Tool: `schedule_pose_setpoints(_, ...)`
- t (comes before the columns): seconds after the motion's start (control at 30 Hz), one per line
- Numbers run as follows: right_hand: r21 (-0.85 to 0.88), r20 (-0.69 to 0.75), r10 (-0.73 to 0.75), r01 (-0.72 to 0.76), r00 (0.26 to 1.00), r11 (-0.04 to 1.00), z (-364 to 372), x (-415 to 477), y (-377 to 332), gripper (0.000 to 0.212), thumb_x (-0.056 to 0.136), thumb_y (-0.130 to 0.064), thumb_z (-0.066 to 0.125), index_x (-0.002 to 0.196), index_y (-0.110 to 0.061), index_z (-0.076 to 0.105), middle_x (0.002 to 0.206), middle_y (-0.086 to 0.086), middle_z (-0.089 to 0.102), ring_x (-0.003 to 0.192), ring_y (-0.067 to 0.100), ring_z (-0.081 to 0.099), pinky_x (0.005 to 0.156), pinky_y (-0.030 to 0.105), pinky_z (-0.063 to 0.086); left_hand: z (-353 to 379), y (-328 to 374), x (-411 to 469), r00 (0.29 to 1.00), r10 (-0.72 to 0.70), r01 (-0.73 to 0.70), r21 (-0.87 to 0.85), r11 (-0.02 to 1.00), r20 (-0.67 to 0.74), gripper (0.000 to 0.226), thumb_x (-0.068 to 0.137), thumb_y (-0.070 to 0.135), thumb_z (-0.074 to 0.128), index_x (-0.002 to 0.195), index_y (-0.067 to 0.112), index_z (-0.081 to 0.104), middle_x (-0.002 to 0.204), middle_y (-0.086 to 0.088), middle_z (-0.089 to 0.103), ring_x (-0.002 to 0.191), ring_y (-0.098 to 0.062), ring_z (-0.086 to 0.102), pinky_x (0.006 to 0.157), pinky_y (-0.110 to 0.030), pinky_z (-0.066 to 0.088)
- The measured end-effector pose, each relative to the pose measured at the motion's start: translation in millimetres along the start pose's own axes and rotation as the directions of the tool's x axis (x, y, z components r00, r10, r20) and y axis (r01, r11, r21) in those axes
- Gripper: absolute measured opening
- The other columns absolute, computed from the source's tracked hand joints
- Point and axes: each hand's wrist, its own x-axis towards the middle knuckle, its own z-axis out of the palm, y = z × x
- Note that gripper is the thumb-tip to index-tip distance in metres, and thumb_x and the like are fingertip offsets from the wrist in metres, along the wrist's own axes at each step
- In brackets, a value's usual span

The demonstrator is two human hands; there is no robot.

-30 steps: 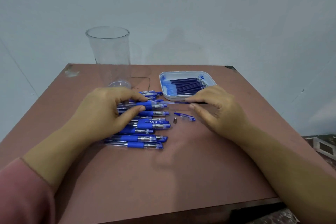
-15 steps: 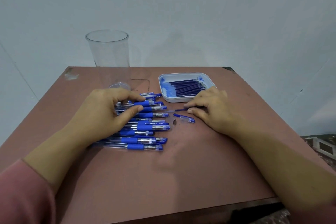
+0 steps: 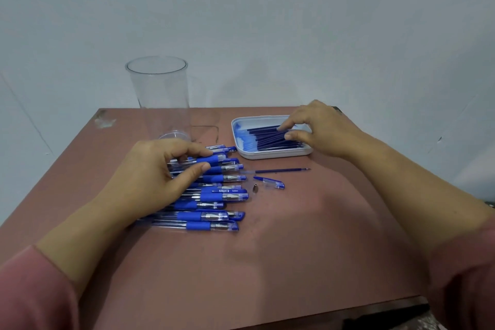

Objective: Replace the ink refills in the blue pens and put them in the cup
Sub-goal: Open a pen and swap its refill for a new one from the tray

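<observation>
Refills (image 3: pixel 270 136) lie bundled lengthwise in the white tray (image 3: pixel 267 156), so one can be lifted from the top without a search. The right hand (image 3: pixel 321 128) hangs over the tray with its fingers (image 3: pixel 288 124) bent down, forefinger tip and thumb tip touching the bundle a little apart. Whether they already pinch a refill I cannot tell.

Just in front of the tray lie a loose refill (image 3: pixel 281 170), a pen cap (image 3: pixel 271 184) and a small metal tip (image 3: pixel 255 189), each apart from the others. They are probably set there to keep the opened pen's parts at hand and the used refill out of the new ones.

Left of the tray the blue pens (image 3: pixel 214 197) lie in a rough stack on the counter (image 3: pixel 294 249). The left hand (image 3: pixel 160 177) rests on that stack, thumb and forefinger pinching one barrel (image 3: pixel 214 160), seemingly to hold it ready for the new refill. Further left of the tray, the clear cup (image 3: pixel 160 94) stands upright with no pen in it.
</observation>
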Motion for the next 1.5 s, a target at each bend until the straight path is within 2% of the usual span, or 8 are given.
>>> schedule_pose_setpoints(0.1, -0.012, 0.106, 0.036, -0.035, 0.994, 0.999, 1.9, 11.6, -3.3, 0.023, 0.085, -0.035, 0.071, 0.109, -0.034, 0.071, 0.110, -0.016, 0.061, 0.100, 0.003, 0.047, 0.067, -0.007, 0.025, 0.0, -1.1, 0.4, 1.000, -0.014, 0.014, 0.001, 1.000, 0.000, 0.023, 0.079, 0.042, 0.067, 0.100, 0.035, 0.073, 0.087, 0.043, 0.060, 0.081, 0.013, 0.060, 0.070, -0.003, 0.041)
schedule_pose_setpoints(0.17, -0.005, 0.144, 0.045, -0.045, 0.988, 0.999, 5.3, 16.9, -4.4, 0.025, 0.084, -0.034, 0.073, 0.109, -0.033, 0.071, 0.104, -0.017, 0.060, 0.091, 0.000, 0.046, 0.062, -0.009, 0.024, -0.3, -1.7, 0.7, 1.000, -0.023, 0.023, -0.003, 1.000, -0.003, 0.022, 0.079, 0.042, 0.067, 0.100, 0.036, 0.073, 0.089, 0.039, 0.062, 0.080, 0.012, 0.061, 0.069, -0.003, 0.041)
schedule_pose_setpoints(0.53, 0.095, 0.170, 0.050, -0.067, 0.984, 0.993, 26.7, 34.8, 2.8, 0.013, 0.087, -0.031, 0.070, 0.097, -0.025, 0.074, 0.098, -0.009, 0.067, 0.092, 0.009, 0.059, 0.081, 0.024, 0.047, -1.0, -2.4, 2.5, 1.000, -0.031, 0.031, 0.020, 0.999, -0.006, 0.022, 0.080, 0.041, 0.069, 0.101, 0.034, 0.073, 0.090, 0.034, 0.063, 0.083, 0.012, 0.061, 0.071, -0.006, 0.045)
schedule_pose_setpoints(0.7, 0.085, 0.170, 0.078, -0.093, 0.982, 0.992, 26.8, 35.3, 0.5, 0.005, 0.087, -0.030, 0.069, 0.088, -0.025, 0.069, 0.093, -0.010, 0.067, 0.091, 0.010, 0.060, 0.077, 0.022, 0.047, -0.8, -2.9, 2.6, 0.999, -0.046, 0.047, 0.024, 0.999, -0.016, 0.021, 0.081, 0.039, 0.073, 0.101, 0.032, 0.074, 0.087, 0.035, 0.061, 0.081, 0.015, 0.060, 0.071, -0.002, 0.041)
schedule_pose_setpoints(0.93, 0.111, 0.063, -0.002, -0.005, 0.998, 0.994, -4.8, 8.9, -32.6, 0.012, 0.092, -0.022, 0.064, 0.102, -0.021, 0.068, 0.089, -0.013, 0.059, 0.071, -0.034, 0.040, 0.062, -0.006, 0.029, -0.4, -0.1, 2.7, 0.998, -0.058, 0.058, 0.008, 0.998, -0.018, 0.024, 0.079, 0.040, 0.068, 0.101, 0.033, 0.073, 0.088, 0.035, 0.061, 0.083, 0.014, 0.060, 0.071, -0.002, 0.041)
schedule_pose_setpoints(1.13, 0.185, -0.090, -0.144, 0.159, 0.985, 0.970, -14.4, -27.3, -52.1, 0.015, 0.083, -0.018, 0.074, 0.098, -0.023, 0.073, 0.085, -0.010, 0.066, 0.083, -0.011, 0.053, 0.070, 0.000, 0.034, 1.6, 1.4, 1.6, 0.998, -0.060, 0.060, -0.026, 0.998, -0.020, 0.020, 0.081, 0.037, 0.073, 0.101, 0.032, 0.074, 0.090, 0.034, 0.062, 0.083, 0.016, 0.059, 0.073, -0.001, 0.041)
schedule_pose_setpoints(1.27, 0.367, -0.135, -0.100, 0.143, 0.986, 0.919, 10.3, -41.1, -46.4, 0.016, 0.081, -0.016, 0.076, 0.094, -0.025, 0.073, 0.086, -0.014, 0.066, 0.084, 0.002, 0.060, 0.076, 0.008, 0.042, 2.6, 1.6, 0.8, 0.997, -0.074, 0.073, -0.049, 0.996, -0.017, 0.021, 0.079, 0.034, 0.073, 0.100, 0.031, 0.074, 0.091, 0.032, 0.065, 0.083, 0.014, 0.061, 0.072, -0.002, 0.041)
schedule_pose_setpoints(1.5, 0.517, -0.176, -0.087, 0.167, 0.980, 0.840, 30.2, -42.6, -49.5, 0.021, 0.081, -0.013, 0.075, 0.095, -0.028, 0.070, 0.088, -0.016, 0.067, 0.085, 0.005, 0.064, 0.078, 0.014, 0.049, 1.8, 3.2, 0.4, 0.994, -0.107, 0.104, -0.088, 0.991, -0.030, 0.020, 0.079, 0.036, 0.072, 0.099, 0.038, 0.071, 0.087, 0.027, 0.068, 0.079, 0.006, 0.064, 0.068, -0.007, 0.045)
